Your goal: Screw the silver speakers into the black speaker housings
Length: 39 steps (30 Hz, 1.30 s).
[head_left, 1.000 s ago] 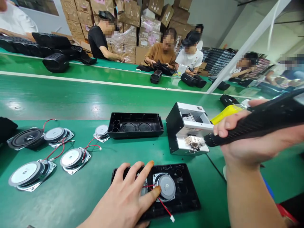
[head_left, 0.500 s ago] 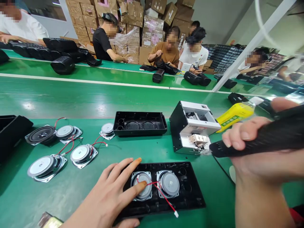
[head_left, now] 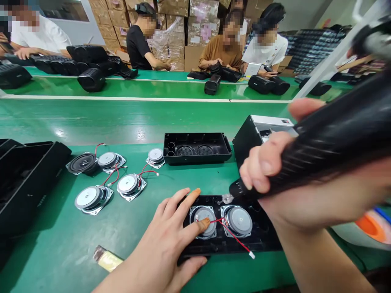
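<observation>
Two drivers (head_left: 222,221) are sitting in the black housing (head_left: 262,240) under the left hand (head_left: 166,248), red wires crossing them. That hand is lying open, fingers spread, thumb pressing the left driver. The right hand (head_left: 302,179) is gripping a black screwdriver (head_left: 320,142), tip at the housing's top edge. Five loose speakers (head_left: 106,179) are lying left of the left hand; one empty housing (head_left: 197,146) is lying beyond.

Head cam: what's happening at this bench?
The right hand grips a black electric screwdriver, its tip at the top edge of a black speaker housing between two drivers. The left hand presses on the left driver. Loose drivers and an empty housing lie behind.
</observation>
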### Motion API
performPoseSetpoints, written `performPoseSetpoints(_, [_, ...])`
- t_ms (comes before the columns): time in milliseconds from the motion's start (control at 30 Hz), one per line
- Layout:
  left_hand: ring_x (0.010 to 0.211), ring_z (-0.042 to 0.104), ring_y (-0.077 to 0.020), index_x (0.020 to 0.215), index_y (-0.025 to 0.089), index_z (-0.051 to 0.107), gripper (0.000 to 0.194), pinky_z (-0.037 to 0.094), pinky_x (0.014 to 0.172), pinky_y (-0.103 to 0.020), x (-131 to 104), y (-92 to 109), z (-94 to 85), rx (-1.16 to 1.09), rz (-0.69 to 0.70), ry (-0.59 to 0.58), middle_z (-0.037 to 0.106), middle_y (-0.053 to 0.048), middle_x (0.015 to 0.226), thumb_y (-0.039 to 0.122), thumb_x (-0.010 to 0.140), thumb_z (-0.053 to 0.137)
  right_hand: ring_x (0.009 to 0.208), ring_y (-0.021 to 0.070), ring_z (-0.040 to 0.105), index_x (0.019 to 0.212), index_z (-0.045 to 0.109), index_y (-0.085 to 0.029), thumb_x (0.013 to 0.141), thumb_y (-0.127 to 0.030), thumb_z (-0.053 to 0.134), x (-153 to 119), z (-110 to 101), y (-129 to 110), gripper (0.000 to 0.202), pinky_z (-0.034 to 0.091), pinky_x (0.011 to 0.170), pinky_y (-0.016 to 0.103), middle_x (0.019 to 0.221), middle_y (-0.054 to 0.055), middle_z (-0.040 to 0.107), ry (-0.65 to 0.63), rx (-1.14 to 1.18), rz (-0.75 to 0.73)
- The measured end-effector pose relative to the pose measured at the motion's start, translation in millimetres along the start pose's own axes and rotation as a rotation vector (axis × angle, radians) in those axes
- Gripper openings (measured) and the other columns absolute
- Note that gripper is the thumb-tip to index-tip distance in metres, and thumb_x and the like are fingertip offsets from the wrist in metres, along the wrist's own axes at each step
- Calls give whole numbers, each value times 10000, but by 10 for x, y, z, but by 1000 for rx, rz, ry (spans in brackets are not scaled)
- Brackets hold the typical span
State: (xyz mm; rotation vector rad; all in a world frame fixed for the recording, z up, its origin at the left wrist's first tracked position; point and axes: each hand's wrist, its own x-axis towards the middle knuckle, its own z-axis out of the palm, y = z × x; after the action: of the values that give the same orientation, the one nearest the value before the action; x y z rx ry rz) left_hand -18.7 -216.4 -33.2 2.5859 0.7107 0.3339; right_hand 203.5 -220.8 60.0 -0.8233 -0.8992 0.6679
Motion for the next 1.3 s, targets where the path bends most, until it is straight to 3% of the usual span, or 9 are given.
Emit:
performPoseSetpoints(167, [1553,257,-381,1310,313,635,380,445,1153,-656,31,-27,56,48,28,52,283,-74,1724,275,937,699,412,143,472,1161,675,-240,908,-788,638,-104,-13,343,604,392,357,249,617,-32,572,-129,134,-10])
performPoseSetpoints(300, [1533,289,-387,1310,304,640,367,468,1136,-634,52,-68,89,100,54,59,286,-81,1719,257,947,664,453,143,503,1217,674,-245,966,-740,597,-122,-88,477,561,427,412,261,669,-20,587,-189,162,16])
performPoseSetpoints(467, [1513,307,-399,1331,301,631,372,511,1078,-658,70,-117,109,136,122,84,271,-79,1722,277,960,620,464,139,501,1225,682,-273,1009,-751,493,-126,-107,510,557,417,425,271,703,-14,584,-219,119,-12])
performPoseSetpoints(700, [1517,310,-400,1327,310,637,365,518,1069,-673,85,-125,121,149,136,100,245,-71,1735,283,963,622,463,137,494,1239,654,-221,1065,-697,429,-131,-96,562,555,390,405,274,695,5,563,-244,106,-80])
performPoseSetpoints(933, [1516,310,-389,1362,307,626,403,539,1069,-659,79,-130,75,185,148,60,254,-98,1727,288,960,645,467,125,504,1245,657,-219,1097,-664,362,-113,-100,626,554,378,407,263,674,0,548,-293,157,-102])
performPoseSetpoints(1167, [1507,336,-399,1346,320,640,390,552,1049,-667,67,-149,101,180,159,98,269,-89,1724,310,957,647,476,128,510,1256,621,-231,1086,-692,356,-117,-101,658,559,397,422,255,665,-9,547,-304,129,-68])
performPoseSetpoints(1300, [1519,327,-395,1381,336,627,411,541,1074,-661,78,-140,98,204,146,79,257,-70,1729,327,970,636,472,112,494,1236,591,-225,1029,-750,463,-142,-79,659,579,411,426,235,689,-23,547,-341,115,-23])
